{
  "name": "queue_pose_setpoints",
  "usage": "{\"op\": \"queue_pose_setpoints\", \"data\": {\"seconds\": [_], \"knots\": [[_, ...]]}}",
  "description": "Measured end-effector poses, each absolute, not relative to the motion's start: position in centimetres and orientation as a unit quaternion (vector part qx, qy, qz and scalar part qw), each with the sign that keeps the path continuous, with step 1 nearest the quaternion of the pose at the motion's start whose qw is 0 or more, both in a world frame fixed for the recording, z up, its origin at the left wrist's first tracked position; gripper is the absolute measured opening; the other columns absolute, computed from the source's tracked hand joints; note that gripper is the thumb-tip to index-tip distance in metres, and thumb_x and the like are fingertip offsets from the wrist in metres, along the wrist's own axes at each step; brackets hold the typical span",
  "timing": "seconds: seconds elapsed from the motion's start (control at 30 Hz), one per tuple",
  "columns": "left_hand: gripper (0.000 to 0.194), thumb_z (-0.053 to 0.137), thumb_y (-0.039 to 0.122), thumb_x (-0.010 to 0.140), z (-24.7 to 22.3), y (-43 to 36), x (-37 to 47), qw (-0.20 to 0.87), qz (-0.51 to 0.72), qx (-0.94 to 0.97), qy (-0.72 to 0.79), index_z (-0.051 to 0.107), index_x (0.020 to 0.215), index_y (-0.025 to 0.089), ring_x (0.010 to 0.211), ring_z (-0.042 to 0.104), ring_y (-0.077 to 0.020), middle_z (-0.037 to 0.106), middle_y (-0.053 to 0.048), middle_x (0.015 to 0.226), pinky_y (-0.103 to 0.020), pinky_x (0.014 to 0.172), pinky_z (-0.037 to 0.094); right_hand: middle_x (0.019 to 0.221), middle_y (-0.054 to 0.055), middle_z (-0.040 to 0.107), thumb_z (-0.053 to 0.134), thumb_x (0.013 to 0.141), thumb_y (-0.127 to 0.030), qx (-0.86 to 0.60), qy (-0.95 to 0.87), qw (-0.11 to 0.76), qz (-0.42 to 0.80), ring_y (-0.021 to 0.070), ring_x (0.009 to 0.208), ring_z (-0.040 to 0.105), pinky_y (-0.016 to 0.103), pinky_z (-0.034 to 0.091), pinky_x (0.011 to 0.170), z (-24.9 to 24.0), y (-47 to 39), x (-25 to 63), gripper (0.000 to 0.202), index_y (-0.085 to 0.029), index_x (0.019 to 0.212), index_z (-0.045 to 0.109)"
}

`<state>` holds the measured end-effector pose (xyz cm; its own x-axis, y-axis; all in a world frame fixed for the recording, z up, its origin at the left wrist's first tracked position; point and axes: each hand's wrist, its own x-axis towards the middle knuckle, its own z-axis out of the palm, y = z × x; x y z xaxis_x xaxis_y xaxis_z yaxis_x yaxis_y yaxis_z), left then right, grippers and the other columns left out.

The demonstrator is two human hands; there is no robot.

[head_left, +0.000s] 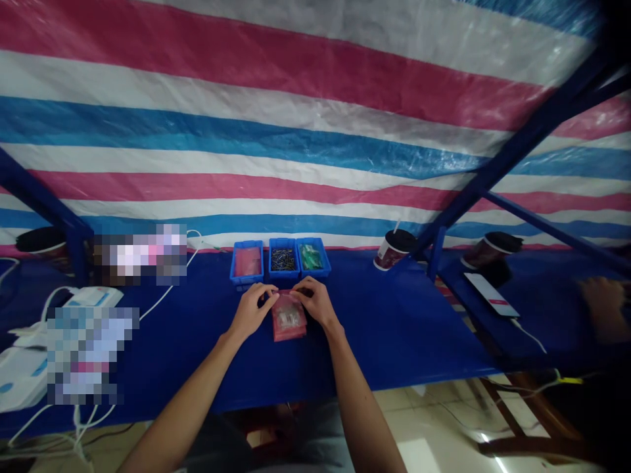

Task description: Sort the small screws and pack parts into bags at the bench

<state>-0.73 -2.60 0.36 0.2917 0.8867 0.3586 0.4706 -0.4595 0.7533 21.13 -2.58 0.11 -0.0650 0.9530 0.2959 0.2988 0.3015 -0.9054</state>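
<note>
A pink see-through plastic bag (289, 320) with small greyish pieces inside lies on the blue table in front of me, seemingly on top of more pink bags. Thumb and fingers of my left hand (253, 309) pinch its upper left corner. At the upper right corner my right hand (316, 301) grips it the same way. Just beyond my hands three blue bins stand in a row: the left bin (240, 279) holds pink bags (247, 261), the middle one dark screws or nails (283, 259), the right one green packets (311, 257).
A lidded cup with a straw (392, 253) stands at the back right, by a blue metal post (434, 253). White power strips (24, 378) and cables lie at the left. On the neighbouring table are a phone (491, 294), another cup (488, 249) and another person's hand (604, 299).
</note>
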Motion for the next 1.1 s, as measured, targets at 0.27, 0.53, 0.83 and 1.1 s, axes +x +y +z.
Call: {"op": "queue_pose_setpoints", "data": {"seconds": [0.27,0.53,0.83,1.1], "knots": [[0.041,0.065,0.041,0.089,0.6,-2.4,-1.1,0.281,0.446,0.714,0.461,0.059,0.125,0.023,0.076,0.051,-0.0156,0.061,-0.002,0.094,-0.028,0.075,0.042,0.077,0.003,0.066,0.074,0.081,-0.039,-0.443,-0.566,0.571,0.398,0.0143,0.066,0.056,0.025,0.044,0.061,1.2,-2.9,20.5,0.021,-0.018,0.079,0.075],[0.024,0.068,0.041,0.088,0.8,-3.1,-0.9,0.292,0.406,0.773,0.389,0.071,0.09,0.018,0.072,0.05,-0.015,0.058,-0.001,0.076,-0.027,0.068,0.04,0.065,0.0,0.06,0.078,0.076,-0.042,-0.434,-0.457,0.623,0.463,0.0077,0.045,0.041,0.022,0.03,0.042,1.1,-3.0,19.9,0.026,-0.016,0.079,0.073],[0.019,0.062,0.03,0.092,0.2,-3.4,-1.4,0.177,0.503,0.738,0.414,0.076,0.101,0.021,0.052,0.044,-0.0093,0.054,0.003,0.06,-0.023,0.056,0.039,0.095,0.006,0.062,0.071,0.075,-0.064,-0.369,-0.439,0.587,0.571,0.0105,0.056,0.056,0.021,0.041,0.044,0.7,-2.7,19.8,0.055,-0.02,0.107,0.068],[0.021,0.056,0.029,0.094,0.6,-3.7,-1.6,0.226,0.481,0.746,0.401,0.072,0.103,0.019,0.065,0.065,-0.0145,0.074,-0.004,0.082,-0.026,0.068,0.05,0.071,0.002,0.055,0.044,0.088,-0.076,-0.363,-0.423,0.514,0.652,0.0117,0.05,0.053,0.021,0.039,0.041,0.9,-2.8,19.1,0.067,-0.017,0.112,0.066]]}}
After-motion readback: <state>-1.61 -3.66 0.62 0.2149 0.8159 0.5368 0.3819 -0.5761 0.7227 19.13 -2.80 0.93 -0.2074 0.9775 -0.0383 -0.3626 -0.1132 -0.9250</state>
